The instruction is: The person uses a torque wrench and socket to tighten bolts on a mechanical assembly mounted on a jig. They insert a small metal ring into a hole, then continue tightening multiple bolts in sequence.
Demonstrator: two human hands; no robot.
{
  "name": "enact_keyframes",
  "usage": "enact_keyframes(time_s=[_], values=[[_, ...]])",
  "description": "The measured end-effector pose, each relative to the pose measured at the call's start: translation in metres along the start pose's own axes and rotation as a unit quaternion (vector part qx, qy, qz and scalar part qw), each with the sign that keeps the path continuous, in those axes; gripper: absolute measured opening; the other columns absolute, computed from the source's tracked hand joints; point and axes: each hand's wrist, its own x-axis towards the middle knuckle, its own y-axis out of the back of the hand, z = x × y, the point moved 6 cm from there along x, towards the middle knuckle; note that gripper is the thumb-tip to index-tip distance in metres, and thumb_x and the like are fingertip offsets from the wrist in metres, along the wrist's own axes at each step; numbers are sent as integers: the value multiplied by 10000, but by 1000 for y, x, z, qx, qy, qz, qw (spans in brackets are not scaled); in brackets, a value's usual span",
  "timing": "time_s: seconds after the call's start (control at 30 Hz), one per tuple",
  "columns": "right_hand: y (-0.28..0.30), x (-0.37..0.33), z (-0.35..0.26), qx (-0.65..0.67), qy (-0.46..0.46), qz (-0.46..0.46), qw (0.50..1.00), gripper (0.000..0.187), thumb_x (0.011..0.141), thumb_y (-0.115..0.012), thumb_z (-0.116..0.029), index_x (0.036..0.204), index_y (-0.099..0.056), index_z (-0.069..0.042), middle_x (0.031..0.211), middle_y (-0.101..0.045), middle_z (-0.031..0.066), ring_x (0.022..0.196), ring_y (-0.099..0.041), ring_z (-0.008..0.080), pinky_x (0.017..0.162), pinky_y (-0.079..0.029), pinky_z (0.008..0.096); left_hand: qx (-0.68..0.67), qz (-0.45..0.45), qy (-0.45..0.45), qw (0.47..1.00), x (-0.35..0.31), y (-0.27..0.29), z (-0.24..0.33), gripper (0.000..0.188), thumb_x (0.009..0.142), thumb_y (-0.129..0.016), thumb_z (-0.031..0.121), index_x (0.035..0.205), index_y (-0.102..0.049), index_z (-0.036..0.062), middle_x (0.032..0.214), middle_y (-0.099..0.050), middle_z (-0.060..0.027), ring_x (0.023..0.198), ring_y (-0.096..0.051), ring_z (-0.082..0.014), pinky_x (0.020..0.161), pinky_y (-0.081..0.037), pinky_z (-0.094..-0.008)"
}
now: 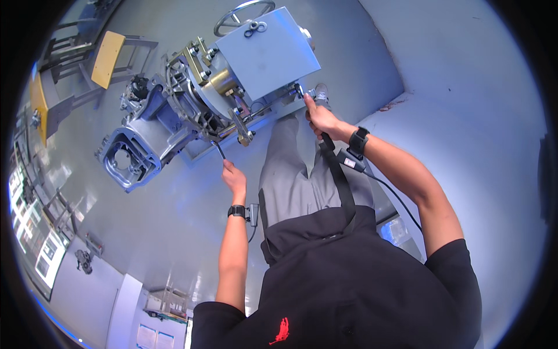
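My left hand [234, 177] is closed round a slim silver wrench [219, 151], whose far end meets the lower edge of the metal gearbox housing [154, 131]. Higher up and to the right, my right hand [323, 120] grips a black-handled ratchet wrench [328, 141]. Its head reaches the shaft end under the grey box [270, 55]; the exact contact is too small to tell. Between box and housing sit a round flange plate [212, 104] and brass-coloured clamp bars [239, 127] with bolts. Several metal rings [256, 28] lie on the box.
A handwheel [241, 14] stands behind the box. Yellow-topped stools or desks [108, 58] are at the far left. A pale wall [465, 116] rises on the right. A black cable [395, 195] runs along my right forearm.
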Motion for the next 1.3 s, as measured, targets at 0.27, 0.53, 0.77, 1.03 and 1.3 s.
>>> enact_keyframes(time_s=[0.27,0.53,0.77,1.03,1.3], values=[[10,43,5,-154,293,196,923,687,898,-167,-562,846,-492,41,766,-549,268,780,-494,472,721,-392,473,-1,-14,17,1000,2,-3,1,516,942,-270,370,660,-438,-27,533,-415,-172,504,-375,-353,499,-309,-431],[15,55,22,-141,188,167,957,745,878,-172,-607,807,-533,41,721,-565,237,768,-545,405,700,-401,452,12,-39,30,999,1,-7,4,532,939,-276,379,656,-446,-38,530,-420,-196,508,-379,-373,500,-296,-446],[10,25,7,-133,86,164,974,810,835,-162,-678,583,-475,25,570,-505,155,567,-545,262,553,-428,386,1,-8,30,1000,1,4,6,530,939,-280,380,674,-467,-39,533,-432,-204,531,-395,-404,506,-301,-459],[7,7,-3,-70,22,112,991,678,806,-162,-711,536,-348,-118,418,-293,-9,312,-302,133,327,-296,287,41,-33,52,997,1,-1,9,518,928,-268,395,866,-572,-21,744,-571,-269,757,-523,-472,614,-383,-530],[-1,-8,-13,-66,-61,33,995,662,786,-116,-731,498,-251,-150,436,-206,-24,334,-219,135,351,-242,295,51,10,66,996,0,-5,11,447,922,-287,384,842,-567,46,668,-582,-230,668,-543,-450,572,-398,-535]])
